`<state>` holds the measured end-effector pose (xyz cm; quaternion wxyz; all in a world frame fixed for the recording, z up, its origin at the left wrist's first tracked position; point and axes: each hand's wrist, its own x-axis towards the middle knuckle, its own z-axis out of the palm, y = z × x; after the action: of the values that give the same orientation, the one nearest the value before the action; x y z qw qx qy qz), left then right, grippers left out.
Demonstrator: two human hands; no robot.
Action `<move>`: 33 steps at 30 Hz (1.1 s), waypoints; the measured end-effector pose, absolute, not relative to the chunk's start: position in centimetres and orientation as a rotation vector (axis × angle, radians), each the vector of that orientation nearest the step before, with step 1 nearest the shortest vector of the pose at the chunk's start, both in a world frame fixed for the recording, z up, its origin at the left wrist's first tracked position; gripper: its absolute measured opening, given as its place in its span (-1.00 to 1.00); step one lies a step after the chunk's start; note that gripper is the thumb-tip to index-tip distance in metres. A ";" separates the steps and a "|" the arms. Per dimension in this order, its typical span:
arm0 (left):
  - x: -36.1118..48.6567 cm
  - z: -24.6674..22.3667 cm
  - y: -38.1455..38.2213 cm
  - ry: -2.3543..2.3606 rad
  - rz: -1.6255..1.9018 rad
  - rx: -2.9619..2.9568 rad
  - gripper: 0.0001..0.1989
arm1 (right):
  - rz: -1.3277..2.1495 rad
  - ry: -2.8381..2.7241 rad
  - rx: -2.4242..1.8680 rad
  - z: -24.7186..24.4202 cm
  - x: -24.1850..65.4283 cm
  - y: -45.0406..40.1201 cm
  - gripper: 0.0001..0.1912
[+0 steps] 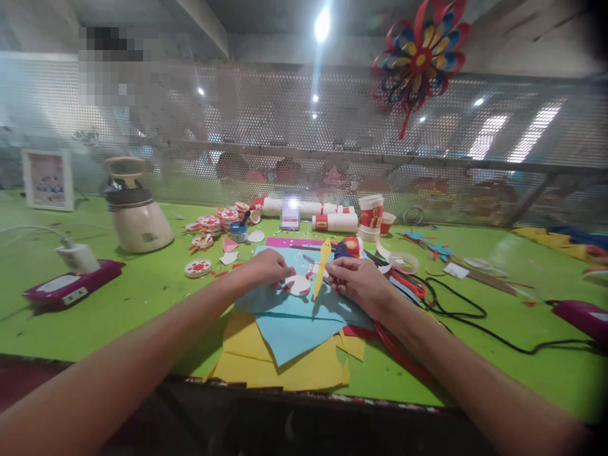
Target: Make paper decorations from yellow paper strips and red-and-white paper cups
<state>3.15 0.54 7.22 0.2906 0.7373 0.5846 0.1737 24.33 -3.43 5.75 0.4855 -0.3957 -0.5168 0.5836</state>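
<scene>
Between the thumb and fingers of my right hand (356, 278) is a slim yellow paper cutout (323, 269), upright and slightly tilted, with small dark marks near its top. My left hand (272, 268) is closed, its fingertips at the left edge of a white paper disc (299, 286) with red parts round its rim. The fingers partly hide that edge. Under both hands lie light blue sheets (285, 335), with yellow sheets (285, 364) beneath them. Beyond the right hand are a red-and-white paper cup (352, 247) and a dark blue object.
Red-patterned white discs (209, 221) are piled at the back left, near a blue jar (238, 231). Behind stand a phone (290, 212) and stacked paper cups (370, 215). A kettle-like jug (137, 215) and a power strip (73, 288) are left. Black cables (456, 310) lie right.
</scene>
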 end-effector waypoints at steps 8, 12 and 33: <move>3.8 6.9 0.1 1.603 0.535 1.999 -0.90 | 1.410 -1.312 -0.987 5.7 24.0 -3.9 -0.68; 3.8 7.0 -0.6 1.595 0.663 2.027 -0.91 | 1.410 -1.329 -0.991 5.8 23.8 -4.1 -0.67; 6.3 6.5 -2.8 1.204 1.064 1.455 -0.87 | 1.210 -1.433 -1.155 5.7 23.4 -4.0 -0.67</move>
<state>6.29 -2.75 6.49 0.4681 0.5932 0.4908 0.4338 23.36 -4.02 5.68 0.4526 -0.4675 -0.5803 0.4898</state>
